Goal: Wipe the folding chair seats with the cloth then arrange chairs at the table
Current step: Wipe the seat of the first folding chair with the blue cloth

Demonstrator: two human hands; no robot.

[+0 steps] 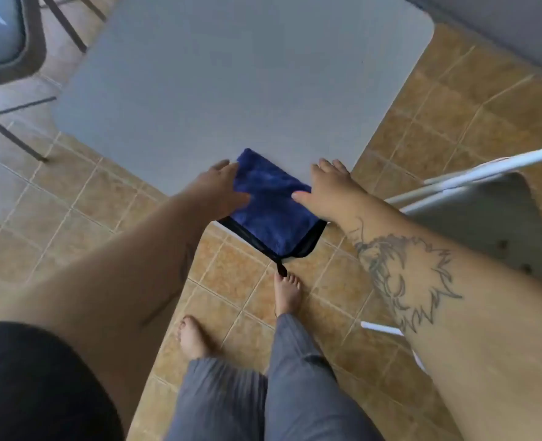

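A folded blue cloth (272, 205) with a black border lies on the near corner of the grey table (237, 84), its corner hanging over the edge. My left hand (218, 192) rests on the cloth's left side, fingers spread. My right hand (330, 189) lies flat on the table at the cloth's right side, thumb touching the cloth. A grey folding chair (482, 218) with white tube legs stands folded to my right. A dark-framed chair (5, 43) with a pale blue seat stands at the far left.
The floor is tan tile (454, 122). My bare feet (287, 294) stand just below the table corner. A grey wall or panel (501, 23) fills the top right.
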